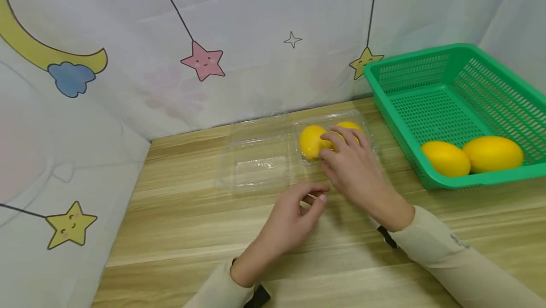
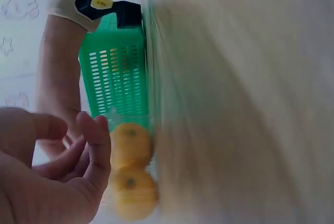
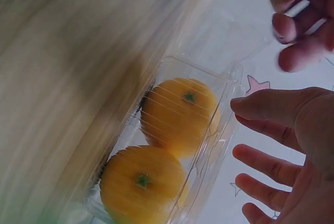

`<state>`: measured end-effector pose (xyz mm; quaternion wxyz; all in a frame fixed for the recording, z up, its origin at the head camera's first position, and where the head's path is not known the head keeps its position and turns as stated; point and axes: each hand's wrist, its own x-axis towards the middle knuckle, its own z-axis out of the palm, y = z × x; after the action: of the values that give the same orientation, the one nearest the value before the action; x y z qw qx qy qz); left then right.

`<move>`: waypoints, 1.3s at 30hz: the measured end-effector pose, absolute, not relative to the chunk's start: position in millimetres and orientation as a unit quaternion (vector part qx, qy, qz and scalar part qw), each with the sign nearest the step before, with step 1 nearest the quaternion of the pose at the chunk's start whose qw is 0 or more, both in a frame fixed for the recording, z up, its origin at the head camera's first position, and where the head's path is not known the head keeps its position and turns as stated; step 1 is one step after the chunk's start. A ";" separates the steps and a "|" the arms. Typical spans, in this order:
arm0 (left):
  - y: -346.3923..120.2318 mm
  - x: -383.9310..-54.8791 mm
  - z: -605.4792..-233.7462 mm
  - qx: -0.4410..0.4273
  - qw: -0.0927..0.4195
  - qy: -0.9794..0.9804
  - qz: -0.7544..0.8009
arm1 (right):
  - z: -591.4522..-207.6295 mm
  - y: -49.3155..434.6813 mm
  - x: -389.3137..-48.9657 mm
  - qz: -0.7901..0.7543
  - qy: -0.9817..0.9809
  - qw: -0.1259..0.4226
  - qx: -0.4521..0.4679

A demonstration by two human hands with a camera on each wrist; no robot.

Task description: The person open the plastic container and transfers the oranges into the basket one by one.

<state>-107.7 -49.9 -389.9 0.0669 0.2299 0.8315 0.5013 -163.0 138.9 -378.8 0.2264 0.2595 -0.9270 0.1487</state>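
Observation:
An opened clear plastic clamshell box lies on the table, its bare half, probably the lid (image 1: 260, 163), to the left. Two round yellow-orange fruits (image 3: 180, 114) with green stem ends sit in the box's other half (image 1: 298, 132). Over these fruits hovers my right hand (image 1: 351, 166), fingers spread and slightly bent; the right wrist view shows nothing gripped in it. My left hand (image 1: 294, 215) is in front of the box, nearer to me. Its fingers hang loosely curled around empty air.
At the right stands a green mesh basket (image 1: 394, 130) with two more yellow fruits (image 1: 492, 154) along its near side. A white printed cloth (image 1: 256, 23) hangs behind the wooden table (image 1: 183, 232).

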 end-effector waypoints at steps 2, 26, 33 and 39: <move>-49.7 -111.4 -393.9 0.170 0.124 0.804 0.556 | -377.8 137.8 -163.7 0.152 -0.927 0.220 0.264; -29.5 -140.0 -430.3 -0.117 0.215 0.465 0.851 | -381.2 142.1 -165.6 0.129 -0.938 0.205 0.247; -26.8 -146.9 -430.4 -0.139 0.163 0.449 0.868 | -382.2 143.8 -167.3 0.125 -0.935 0.209 0.257; -25.5 -149.4 -430.6 -0.140 0.154 0.459 0.864 | -382.5 145.2 -167.6 0.130 -0.934 0.207 0.261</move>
<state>-149.4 -25.5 -430.6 0.1545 -0.1395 0.4594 0.8635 -167.6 145.2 -382.5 0.2070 0.2609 -0.9340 0.1297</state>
